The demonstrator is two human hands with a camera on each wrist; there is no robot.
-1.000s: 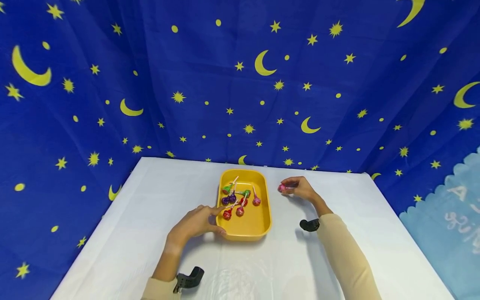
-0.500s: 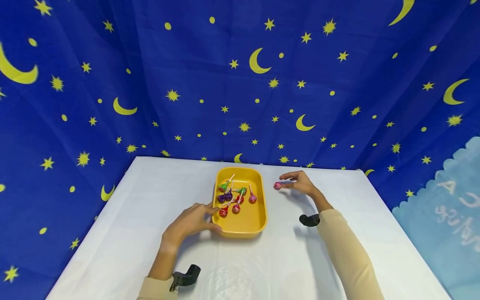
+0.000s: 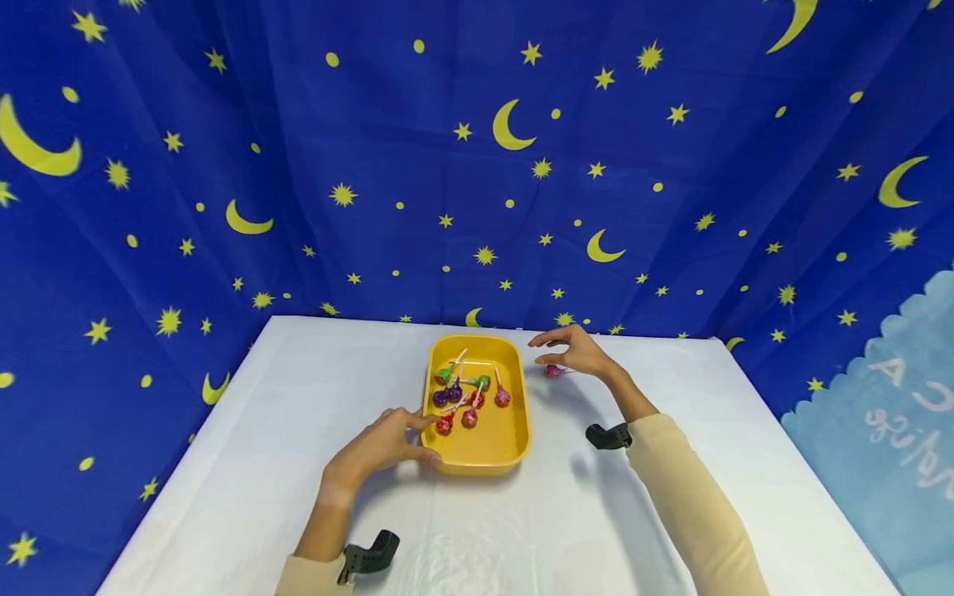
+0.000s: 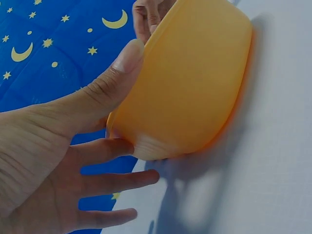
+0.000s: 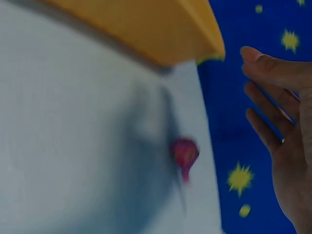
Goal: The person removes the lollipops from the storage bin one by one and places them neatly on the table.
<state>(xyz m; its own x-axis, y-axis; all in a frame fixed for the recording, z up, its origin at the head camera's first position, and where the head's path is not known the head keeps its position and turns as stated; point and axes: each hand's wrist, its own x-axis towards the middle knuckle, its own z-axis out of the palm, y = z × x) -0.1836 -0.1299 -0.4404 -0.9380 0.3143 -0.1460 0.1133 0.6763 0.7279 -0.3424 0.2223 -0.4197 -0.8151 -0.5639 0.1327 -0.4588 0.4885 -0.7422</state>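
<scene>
A yellow plastic tray holds several wrapped lollipops, green, purple, red and pink, such as the pink one. My left hand grips the tray's near left corner between thumb and index finger, the other fingers extended free in the left wrist view. To the right of the tray, one pink lollipop lies on the white table, its stick pointing right. Just above it hovers my right hand, thumb and fingers parted with nothing between them. In the right wrist view this lollipop lies apart from the hand.
The white table ends at a blue curtain with yellow moons and stars. A light blue panel with white lettering hangs at the right. Black straps with camera mounts sit on both wrists.
My right hand has let go of the pink lollipop and risen slightly up and left, its fingers spreading. The lollipop now rests on the table. My left hand stays on the tray.
</scene>
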